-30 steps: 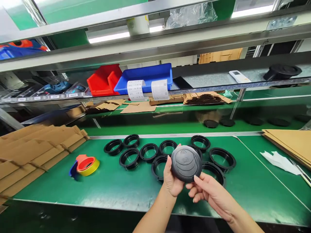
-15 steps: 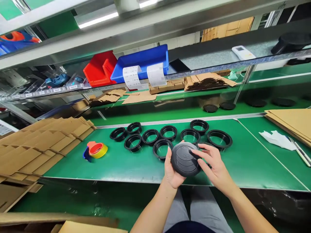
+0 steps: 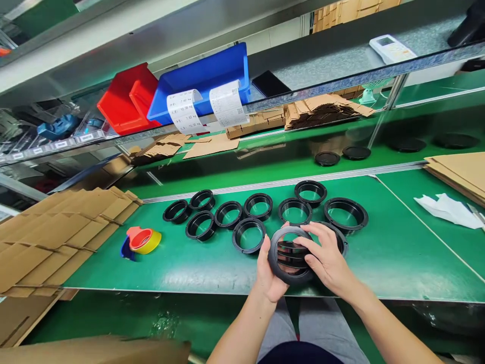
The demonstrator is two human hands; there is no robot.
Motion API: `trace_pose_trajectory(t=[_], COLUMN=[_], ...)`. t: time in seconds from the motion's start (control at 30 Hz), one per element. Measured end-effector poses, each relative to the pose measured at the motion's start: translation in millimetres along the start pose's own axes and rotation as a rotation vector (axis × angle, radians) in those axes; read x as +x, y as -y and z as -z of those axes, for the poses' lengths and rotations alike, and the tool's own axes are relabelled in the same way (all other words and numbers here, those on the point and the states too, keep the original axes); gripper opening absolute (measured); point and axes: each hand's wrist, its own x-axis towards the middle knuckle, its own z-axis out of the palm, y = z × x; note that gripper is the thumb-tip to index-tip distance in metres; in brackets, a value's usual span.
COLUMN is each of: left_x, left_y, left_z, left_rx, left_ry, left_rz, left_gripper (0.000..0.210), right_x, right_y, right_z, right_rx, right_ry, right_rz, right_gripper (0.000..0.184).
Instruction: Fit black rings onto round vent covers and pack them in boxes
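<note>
A round black air vent is in my left hand, whose fingers and thumb are wrapped around its left side and underside. Its slats stand turned edge-on, with gaps between them. My right hand is at the vent's right side, fingertips curled in against the slats and rim. Behind my hands, several black plastic rings lie on the green worktop. Another ring is partly hidden by my right hand.
A tape dispenser lies left, beside stacked cardboard. White paper and cardboard sheets are at the right. On the shelf above are a red bin, a blue bin, a phone and a white remote.
The vent's slats have swung from shut flat to edge-on, opening gaps. My right fingers have moved with them across its face. The view has tilted and shifted slightly.
</note>
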Motion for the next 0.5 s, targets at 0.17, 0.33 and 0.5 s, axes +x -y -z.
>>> trace_pose_trajectory(t=[0.17, 0.33, 0.5], left_x=[6, 13, 15], left_y=[-2, -7, -9], left_z=[-8.2, -13.5, -14.4], left_rx=[-0.033, -0.074, -0.109], left_ry=[-0.07, -0.051, -0.075], left_rz=[0.028, 0.027, 0.052], left_gripper=[0.064, 0.063, 0.063], right_x=[4, 4, 2], right_y=[5, 9, 6], right_z=[5, 12, 12], right_rx=[0.2, 0.348, 0.307], right_ry=[0.011, -0.017, 0.013], right_rz=[-0.133, -0.243, -0.23], right_gripper=[0.044, 0.043, 0.044])
